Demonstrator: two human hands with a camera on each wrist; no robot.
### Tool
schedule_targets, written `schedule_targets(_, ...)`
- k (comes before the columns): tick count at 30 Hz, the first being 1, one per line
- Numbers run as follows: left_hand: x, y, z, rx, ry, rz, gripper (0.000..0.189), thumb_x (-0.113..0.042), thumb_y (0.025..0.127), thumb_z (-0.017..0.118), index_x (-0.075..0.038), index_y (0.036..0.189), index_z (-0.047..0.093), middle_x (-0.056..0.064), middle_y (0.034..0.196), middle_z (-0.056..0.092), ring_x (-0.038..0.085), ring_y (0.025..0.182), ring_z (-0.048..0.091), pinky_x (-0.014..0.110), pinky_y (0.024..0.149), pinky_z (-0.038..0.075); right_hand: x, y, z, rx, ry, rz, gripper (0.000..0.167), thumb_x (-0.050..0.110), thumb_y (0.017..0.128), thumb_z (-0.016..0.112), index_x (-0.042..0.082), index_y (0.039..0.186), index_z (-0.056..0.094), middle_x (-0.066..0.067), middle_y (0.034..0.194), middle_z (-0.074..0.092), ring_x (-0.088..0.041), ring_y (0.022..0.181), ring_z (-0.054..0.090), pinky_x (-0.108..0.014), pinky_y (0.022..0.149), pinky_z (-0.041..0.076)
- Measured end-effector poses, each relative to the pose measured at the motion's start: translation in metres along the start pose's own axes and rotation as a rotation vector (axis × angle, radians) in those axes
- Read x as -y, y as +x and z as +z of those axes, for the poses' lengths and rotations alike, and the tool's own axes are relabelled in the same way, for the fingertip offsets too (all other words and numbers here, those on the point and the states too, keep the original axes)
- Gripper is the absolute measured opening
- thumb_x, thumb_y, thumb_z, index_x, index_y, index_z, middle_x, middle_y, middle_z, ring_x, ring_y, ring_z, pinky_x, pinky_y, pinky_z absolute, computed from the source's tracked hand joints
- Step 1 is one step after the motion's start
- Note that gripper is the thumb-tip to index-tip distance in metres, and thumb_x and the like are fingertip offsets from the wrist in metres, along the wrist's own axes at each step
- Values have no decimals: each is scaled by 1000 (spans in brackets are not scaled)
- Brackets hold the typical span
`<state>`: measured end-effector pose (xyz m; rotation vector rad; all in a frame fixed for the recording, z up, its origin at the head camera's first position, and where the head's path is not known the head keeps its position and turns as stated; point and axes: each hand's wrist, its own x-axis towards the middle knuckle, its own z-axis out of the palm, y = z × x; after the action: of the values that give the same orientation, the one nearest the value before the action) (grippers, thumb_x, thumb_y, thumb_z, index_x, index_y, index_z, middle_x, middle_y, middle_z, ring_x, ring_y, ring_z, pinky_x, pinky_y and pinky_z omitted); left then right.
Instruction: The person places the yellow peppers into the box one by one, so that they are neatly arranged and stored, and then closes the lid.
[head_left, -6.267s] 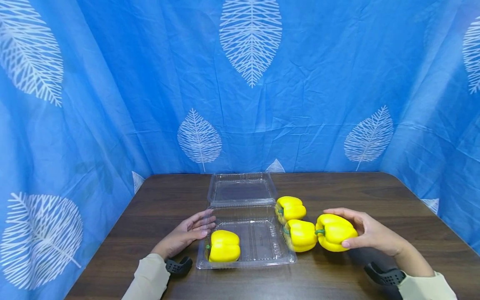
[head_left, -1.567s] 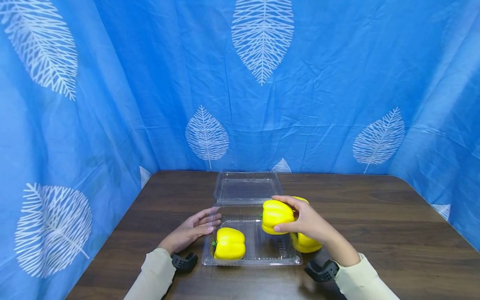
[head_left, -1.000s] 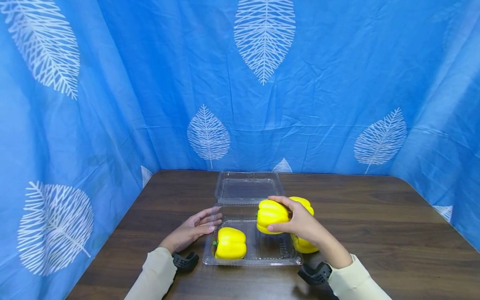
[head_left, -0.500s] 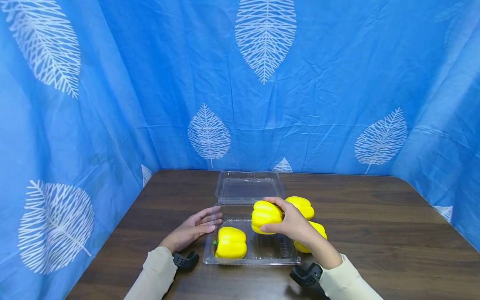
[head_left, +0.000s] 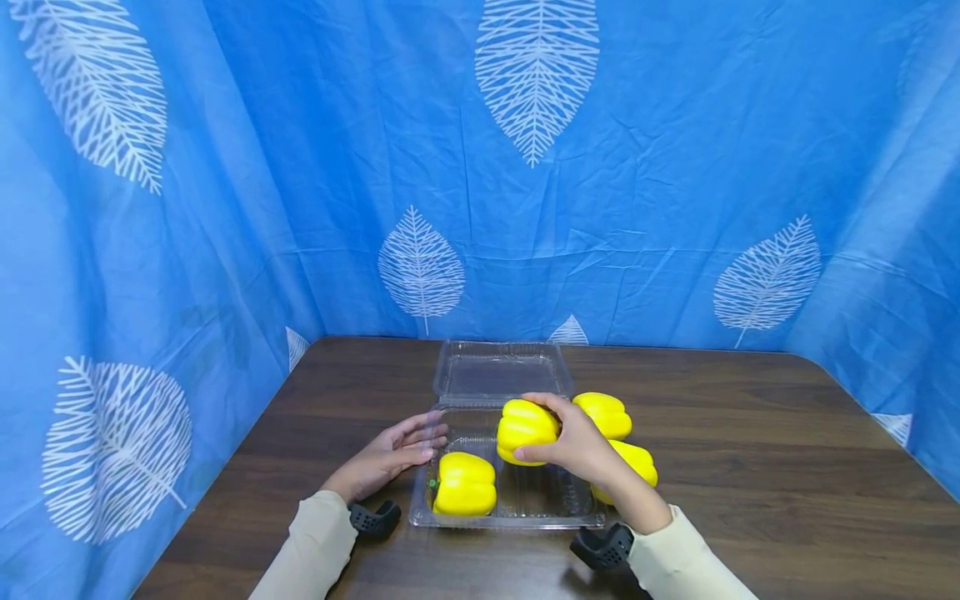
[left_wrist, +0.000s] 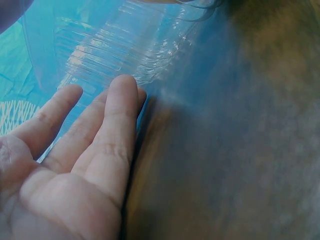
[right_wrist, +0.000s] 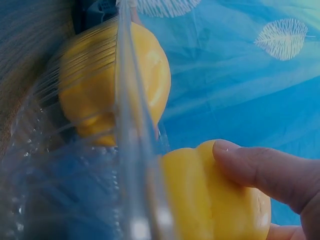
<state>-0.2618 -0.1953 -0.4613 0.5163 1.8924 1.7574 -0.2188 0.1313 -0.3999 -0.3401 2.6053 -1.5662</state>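
Observation:
My right hand [head_left: 573, 442] grips a yellow bell pepper [head_left: 527, 432] between thumb and fingers, above the clear plastic clamshell container [head_left: 510, 523]. In the right wrist view the thumb presses on this held pepper [right_wrist: 200, 195], near the container's wall. Another yellow bell pepper [head_left: 465, 485] lies in the container's left front part, its green stem toward the left. At the container's left side is my left hand [head_left: 386, 458]. In the left wrist view the left hand's fingers [left_wrist: 120, 115] are fairly straight and reach the ribbed clear wall [left_wrist: 100, 50].
The clear lid [head_left: 502, 371] lies folded back behind the base. Two more yellow peppers sit right of the container: a rear pepper [head_left: 603, 414] and a front pepper [head_left: 637, 462], partly behind my right forearm. A blue leaf-print curtain [head_left: 637, 183] surrounds the brown wooden table [head_left: 750, 450].
My right hand has carried the pepper leftward from the table's right side to over the container. My left hand has stayed at the container's left side.

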Motion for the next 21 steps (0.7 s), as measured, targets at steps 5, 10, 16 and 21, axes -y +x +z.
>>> schedule_targets(5,0,0,0,1,-1,1,75,-19,109,62,-1,171,23,25,172,34,41,157,39,39,122,42,3,1,4,-18,-28,-14,80,11,82,93,-2,151,55,-18,138,64,-30,112,63,-43,90,60)
schedule_targets(10,0,0,-1,8,-8,9,75,-19,110,62,-2,171,23,25,173,33,41,157,39,40,122,42,9,1,9,-25,-37,-22,80,11,81,95,-1,150,57,-18,141,63,-31,114,63,-44,91,59)
schedule_targets(16,-1,1,-2,4,-3,-3,74,-20,110,62,-2,171,24,25,173,33,41,157,40,40,122,43,13,3,12,-34,-17,2,81,11,82,95,0,152,57,-18,140,64,-31,114,65,-49,94,60)
schedule_targets(21,-3,2,-3,-9,0,-21,73,-20,109,62,-3,171,25,24,172,34,41,156,40,41,122,42,14,9,15,-66,-20,20,80,11,83,94,2,153,57,-17,140,65,-31,115,65,-50,95,61)
